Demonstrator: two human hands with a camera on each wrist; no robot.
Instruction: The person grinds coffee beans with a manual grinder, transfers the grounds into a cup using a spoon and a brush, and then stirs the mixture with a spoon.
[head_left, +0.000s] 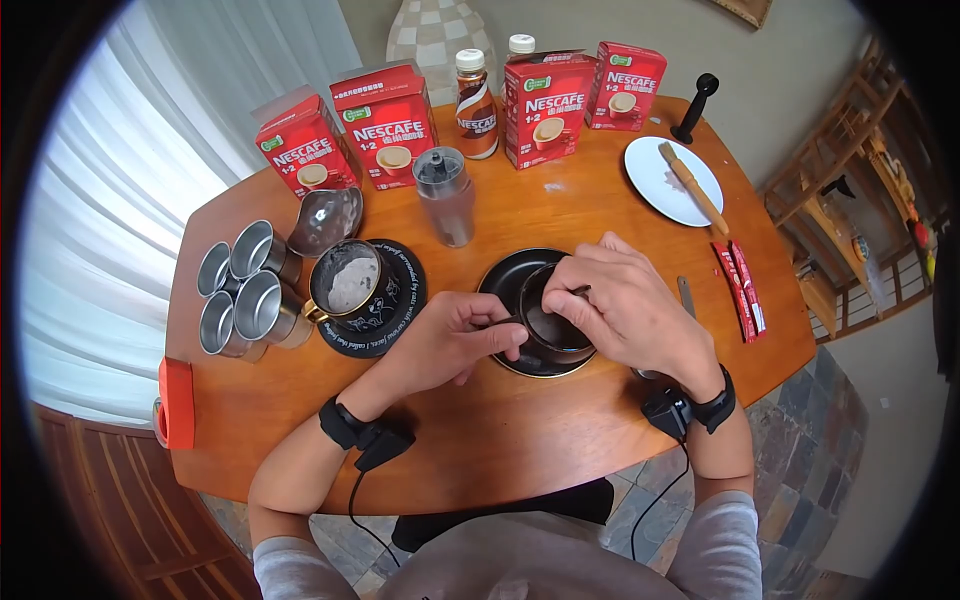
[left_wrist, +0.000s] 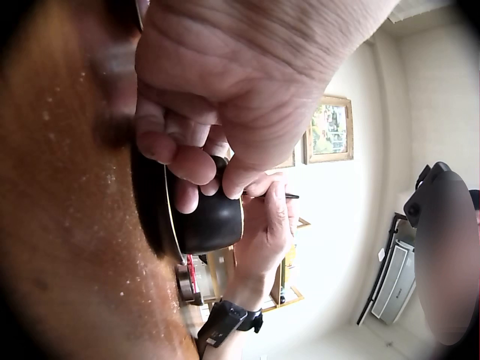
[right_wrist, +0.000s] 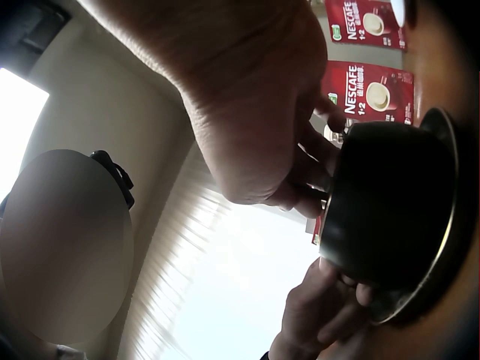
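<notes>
A black cup (head_left: 556, 344) (left_wrist: 214, 225) (right_wrist: 390, 202) stands upright on a black saucer (head_left: 496, 283) with a thin gold rim. On the cup's left side, my left hand (head_left: 447, 338) (left_wrist: 225, 90) (right_wrist: 315, 307) grips the handle area between thumb and curled fingers. My right hand (head_left: 632, 308) (left_wrist: 262, 232) (right_wrist: 255, 127) is over the cup's right side, pinching a thin dark stick-like object (left_wrist: 292, 196) at the opening. Its lower part is hidden by the fingers and cup.
Left are metal cups (head_left: 262, 305), a gold-handled cup (head_left: 352, 280) on a round black mat (head_left: 405, 290) and a dark bowl (head_left: 326, 220). Behind stand a grinder (head_left: 446, 205), Nescafe boxes (head_left: 390, 130) and bottles (head_left: 477, 115). Right are a brush (head_left: 693, 187) on a white plate (head_left: 645, 165) and red sachets (head_left: 739, 290).
</notes>
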